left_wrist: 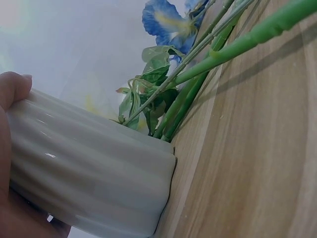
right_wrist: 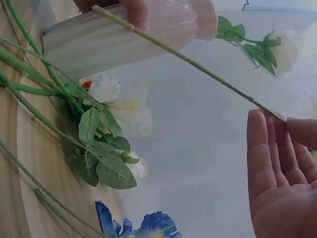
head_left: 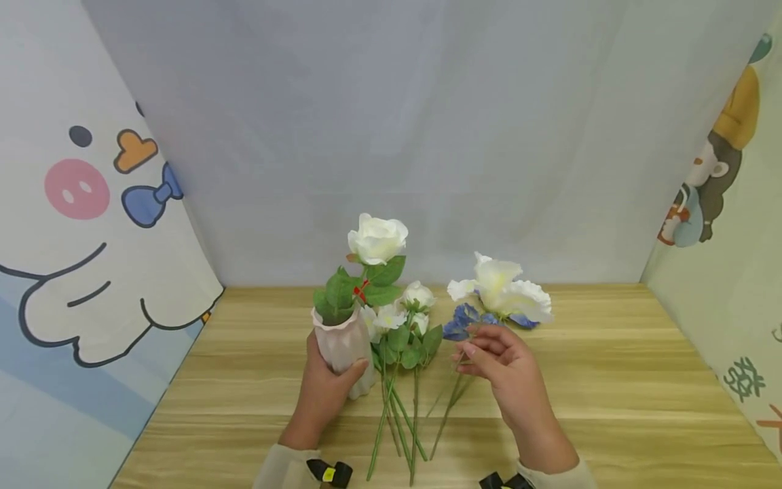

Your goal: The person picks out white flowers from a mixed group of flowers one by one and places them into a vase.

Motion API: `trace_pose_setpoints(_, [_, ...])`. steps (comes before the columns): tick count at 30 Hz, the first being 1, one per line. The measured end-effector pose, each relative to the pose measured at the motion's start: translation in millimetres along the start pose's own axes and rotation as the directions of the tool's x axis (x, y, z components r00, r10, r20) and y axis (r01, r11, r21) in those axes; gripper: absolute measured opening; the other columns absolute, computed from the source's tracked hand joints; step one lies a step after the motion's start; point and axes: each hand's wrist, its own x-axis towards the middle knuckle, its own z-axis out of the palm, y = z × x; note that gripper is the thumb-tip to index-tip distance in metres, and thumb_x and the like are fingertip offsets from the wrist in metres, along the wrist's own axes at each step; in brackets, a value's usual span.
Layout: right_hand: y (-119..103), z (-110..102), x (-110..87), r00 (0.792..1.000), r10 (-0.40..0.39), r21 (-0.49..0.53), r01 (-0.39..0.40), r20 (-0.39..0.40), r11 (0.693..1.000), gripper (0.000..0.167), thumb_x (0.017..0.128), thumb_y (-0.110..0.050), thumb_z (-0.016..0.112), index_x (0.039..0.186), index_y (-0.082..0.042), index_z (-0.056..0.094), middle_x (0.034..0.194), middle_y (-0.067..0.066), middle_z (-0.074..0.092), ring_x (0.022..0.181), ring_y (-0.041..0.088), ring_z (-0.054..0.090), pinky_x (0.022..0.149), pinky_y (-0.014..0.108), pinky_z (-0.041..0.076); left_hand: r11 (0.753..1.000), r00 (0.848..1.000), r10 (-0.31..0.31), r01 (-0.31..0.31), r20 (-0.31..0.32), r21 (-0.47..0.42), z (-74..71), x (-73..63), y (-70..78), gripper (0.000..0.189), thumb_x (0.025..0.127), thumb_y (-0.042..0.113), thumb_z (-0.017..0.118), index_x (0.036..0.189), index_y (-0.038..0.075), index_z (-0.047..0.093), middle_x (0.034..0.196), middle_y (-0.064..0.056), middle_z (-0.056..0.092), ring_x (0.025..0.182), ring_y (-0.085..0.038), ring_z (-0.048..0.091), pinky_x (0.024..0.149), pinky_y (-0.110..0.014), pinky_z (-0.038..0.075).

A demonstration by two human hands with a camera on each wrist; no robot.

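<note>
My left hand [head_left: 326,394] grips a pale, ribbed vase [head_left: 345,346], thumb across its front side. A white rose [head_left: 377,239] with green leaves rises from the vase mouth. In the left wrist view the vase base [left_wrist: 148,198] is right at the tabletop. Thumb and fingertips of my right hand [head_left: 510,373] pinch the thin stem [right_wrist: 193,62] of an artificial white iris [head_left: 499,285]. Its ruffled bloom is above that hand in the head view. The stem's lower end points toward the vase and crosses over it in the right wrist view.
Between the hands lie white roses [head_left: 418,295] and a white flower [head_left: 387,318], their green stems [head_left: 400,424] crossing toward the front. Blue irises [head_left: 462,322] lie beyond the right hand. A grey curtain [head_left: 427,136] backs the wooden table [head_left: 611,380]; printed cloths [head_left: 73,272] flank it.
</note>
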Motion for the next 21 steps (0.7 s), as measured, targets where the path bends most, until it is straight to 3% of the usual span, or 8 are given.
trace_pose_setpoints(6, [-6.7, 1.4, -1.4, 0.998, -0.065, 0.04, 0.065, -0.006, 0.997, 0.025, 0.098, 0.007, 0.063, 0.12, 0.016, 0.055, 0.098, 0.014, 0.072, 0.087, 0.023, 0.073, 0.074, 0.04, 0.061, 1.0, 1.0, 0.012, -0.012, -0.002, 0.004, -0.1, 0.5, -2.3, 0.102, 0.087, 0.021, 0.085, 0.16, 0.018, 0.015, 0.14, -0.016, 0.048, 0.118, -0.034, 0.056, 0.095, -0.055, 0.046])
trace_pose_setpoints(9, [-9.2, 2.4, -1.7, 0.994, -0.109, 0.074, 0.109, -0.008, 0.991, 0.022, 0.098, 0.01, 0.062, 0.118, 0.014, 0.057, 0.101, 0.012, 0.071, 0.087, 0.022, 0.073, 0.073, 0.04, 0.061, 1.0, 1.0, 0.019, -0.019, 0.003, -0.002, 1.1, -0.2, -1.8, 0.101, 0.087, 0.019, 0.084, 0.16, 0.016, 0.015, 0.14, -0.017, 0.048, 0.118, -0.034, 0.056, 0.095, -0.054, 0.046])
trace_pose_setpoints(14, [-15.3, 11.7, 2.6, 0.978, -0.207, 0.112, 0.207, -0.013, 0.972, 0.017, 0.097, 0.015, 0.06, 0.113, 0.008, 0.062, 0.103, 0.007, 0.07, 0.089, 0.021, 0.072, 0.073, 0.039, 0.061, 1.0, 1.0, 0.022, -0.022, 0.005, -0.009, 1.3, -0.4, -1.0, 0.1, 0.087, 0.019, 0.084, 0.16, 0.016, 0.015, 0.14, -0.017, 0.047, 0.118, -0.034, 0.056, 0.094, -0.054, 0.046])
trace_pose_setpoints(21, [-28.1, 29.5, 11.5, 0.955, -0.292, 0.145, 0.296, -0.051, 0.944, 0.014, 0.097, 0.015, 0.058, 0.11, 0.018, 0.055, 0.097, 0.012, 0.07, 0.086, 0.023, 0.072, 0.072, 0.038, 0.061, 1.0, 1.0, 0.011, -0.011, 0.003, 0.0, 0.5, 0.1, 0.0, 0.101, 0.087, 0.02, 0.084, 0.16, 0.016, 0.014, 0.14, -0.017, 0.047, 0.117, -0.035, 0.056, 0.094, -0.054, 0.046])
